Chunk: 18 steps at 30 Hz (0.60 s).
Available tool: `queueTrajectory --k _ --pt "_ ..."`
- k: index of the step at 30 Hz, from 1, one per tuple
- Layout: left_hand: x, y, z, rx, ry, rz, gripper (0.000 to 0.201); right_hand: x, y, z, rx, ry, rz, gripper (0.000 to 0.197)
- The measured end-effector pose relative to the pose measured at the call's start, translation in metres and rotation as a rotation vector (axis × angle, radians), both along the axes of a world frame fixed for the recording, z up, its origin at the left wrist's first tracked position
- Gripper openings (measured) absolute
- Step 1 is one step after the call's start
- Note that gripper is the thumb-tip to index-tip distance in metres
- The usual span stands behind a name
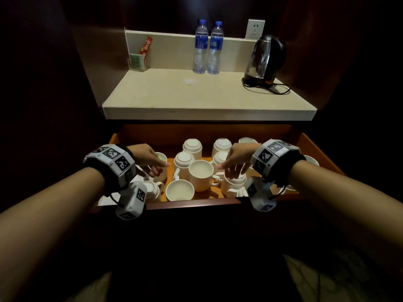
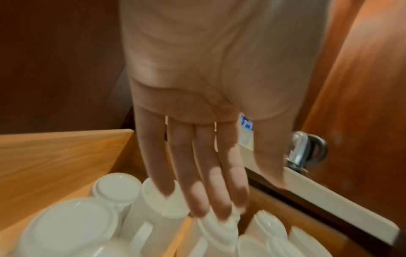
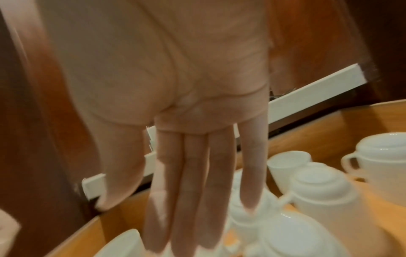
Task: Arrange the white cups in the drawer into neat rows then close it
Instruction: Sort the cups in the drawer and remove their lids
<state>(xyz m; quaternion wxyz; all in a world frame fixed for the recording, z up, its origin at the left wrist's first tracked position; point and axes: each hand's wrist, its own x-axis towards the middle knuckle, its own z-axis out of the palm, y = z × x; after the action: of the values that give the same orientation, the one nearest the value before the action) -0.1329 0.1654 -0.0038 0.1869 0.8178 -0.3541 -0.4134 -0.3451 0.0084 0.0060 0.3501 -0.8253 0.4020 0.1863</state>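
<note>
Both hands reach into the open drawer with fingers straight and held close together, gripping nothing. Left hand hovers over an upright cup at the left; right hand has fingertips over an upturned cup near the front right.

White cups, a dozen or so, sit jumbled on the drawer floor: some mouth-up, some upside down, handles pointing every way.

Judgement: glazed ceramic, stiff, fairly light, slick, liable to chip if knocked together. Best held by the handle or round the body, one at a time.

Counter above carries two water bottles and a kettle.
</note>
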Motion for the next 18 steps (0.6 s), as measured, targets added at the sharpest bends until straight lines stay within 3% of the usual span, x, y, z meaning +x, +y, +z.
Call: queueTrajectory --k 7,18 --pt "0.021 -0.025 0.002 -0.189 -0.027 0.175 0.022 0.028 -0.02 0.005 -0.004 -0.175 -0.039 0.034" --pt "0.062 -0.058 0.001 -0.275 -0.017 0.285 0.024 0.086 -0.045 -0.014 0.028 -0.305 -0.052 0.026"
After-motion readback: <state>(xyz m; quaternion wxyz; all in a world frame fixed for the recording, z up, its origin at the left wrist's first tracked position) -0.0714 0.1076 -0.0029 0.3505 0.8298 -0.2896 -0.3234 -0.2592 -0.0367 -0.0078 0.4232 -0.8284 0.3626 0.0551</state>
